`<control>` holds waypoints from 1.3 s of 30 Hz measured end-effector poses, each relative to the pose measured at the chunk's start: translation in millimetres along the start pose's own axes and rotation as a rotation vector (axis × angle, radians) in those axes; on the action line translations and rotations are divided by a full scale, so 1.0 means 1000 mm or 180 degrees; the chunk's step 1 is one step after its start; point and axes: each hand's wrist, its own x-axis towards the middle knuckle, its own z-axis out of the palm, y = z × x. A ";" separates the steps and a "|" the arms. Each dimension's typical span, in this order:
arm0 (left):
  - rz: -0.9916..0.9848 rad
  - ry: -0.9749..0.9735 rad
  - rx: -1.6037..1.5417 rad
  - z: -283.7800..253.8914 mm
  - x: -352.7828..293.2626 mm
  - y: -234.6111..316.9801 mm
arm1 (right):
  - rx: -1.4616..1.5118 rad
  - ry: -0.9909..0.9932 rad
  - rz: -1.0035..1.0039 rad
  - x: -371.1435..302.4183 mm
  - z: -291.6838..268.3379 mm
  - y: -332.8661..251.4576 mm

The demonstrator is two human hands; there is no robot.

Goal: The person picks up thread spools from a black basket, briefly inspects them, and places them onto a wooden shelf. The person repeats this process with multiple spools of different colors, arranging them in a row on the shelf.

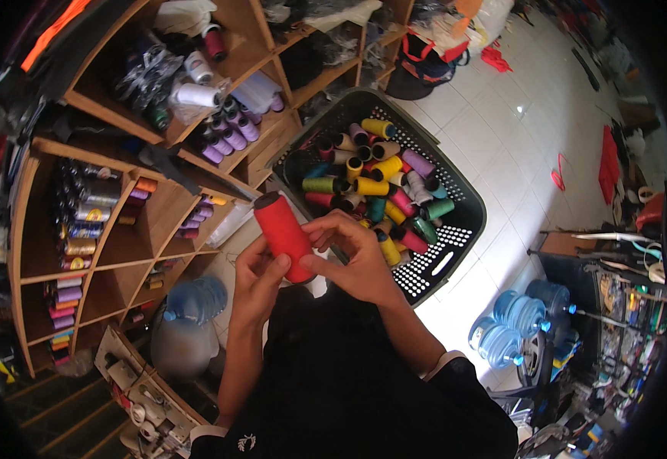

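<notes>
A large red thread spool [281, 228] with a dark end is held up in front of me, tilted with its top to the left. My left hand [258, 277] wraps round its lower left side, thumb pressed on the thread. On the other side, my right hand [355, 258] touches the spool's lower part with its thumb and bent fingers. Just beyond my hands stands a dark green plastic basket [462, 191] with holes in its walls. Inside it lie many thread spools in yellow, purple, green, pink and white, among them a yellow spool [371, 186].
To the left, a wooden shelf [111, 275] holds more spools in its compartments, with purple spools [230, 136] in one. Several blue water jugs [518, 314] lie at the right. A sewing machine [146, 409] is at the lower left. A bag [429, 65] sits on the tiled floor beyond the basket.
</notes>
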 end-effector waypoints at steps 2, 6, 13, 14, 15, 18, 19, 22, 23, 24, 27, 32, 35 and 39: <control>-0.0069 -0.0011 0.0025 0.002 0.003 -0.005 | -0.0153 0.0052 0.0067 -0.005 -0.002 0.001; -0.0166 0.0014 -0.0199 0.008 0.009 -0.013 | -0.0366 0.0178 0.0099 -0.015 -0.007 0.003; 0.0354 0.0022 0.0802 0.012 0.015 -0.022 | -0.0774 0.0396 0.0142 -0.014 -0.008 0.014; 0.0365 0.0064 0.0862 0.011 0.014 -0.024 | -0.0894 0.0367 0.0120 -0.012 -0.007 0.014; 0.0390 0.0118 0.0928 0.007 0.013 -0.029 | -0.1008 0.0325 0.0083 -0.010 -0.005 0.012; 0.0370 0.0377 0.0918 -0.007 0.007 -0.030 | -0.1227 0.0087 0.0116 0.000 0.006 0.008; 0.0357 0.0443 0.0942 -0.013 0.004 -0.028 | -0.1298 -0.0007 0.0130 0.003 0.008 0.010; 0.0425 0.0608 0.1047 -0.028 -0.007 -0.014 | -0.1226 -0.0247 0.0157 0.012 0.028 0.016; 0.0524 0.0635 0.1086 -0.034 -0.011 -0.010 | -0.1127 -0.0395 0.0214 0.016 0.036 0.018; 0.0610 0.0659 0.1116 -0.042 -0.017 -0.008 | -0.1039 -0.0539 0.0290 0.019 0.045 0.023; 0.0731 0.0786 0.1278 -0.067 -0.031 0.003 | -0.0993 -0.0742 0.0145 0.026 0.073 0.032; 0.0839 0.1449 0.0565 -0.107 -0.061 0.008 | -0.1015 -0.1048 0.0090 0.038 0.129 0.042; 0.0932 0.1726 0.0483 -0.134 -0.075 0.013 | -0.1060 -0.1138 0.0042 0.044 0.164 0.054; 0.0983 0.2060 0.0616 -0.175 -0.086 0.019 | -0.1090 -0.1163 0.0034 0.049 0.213 0.077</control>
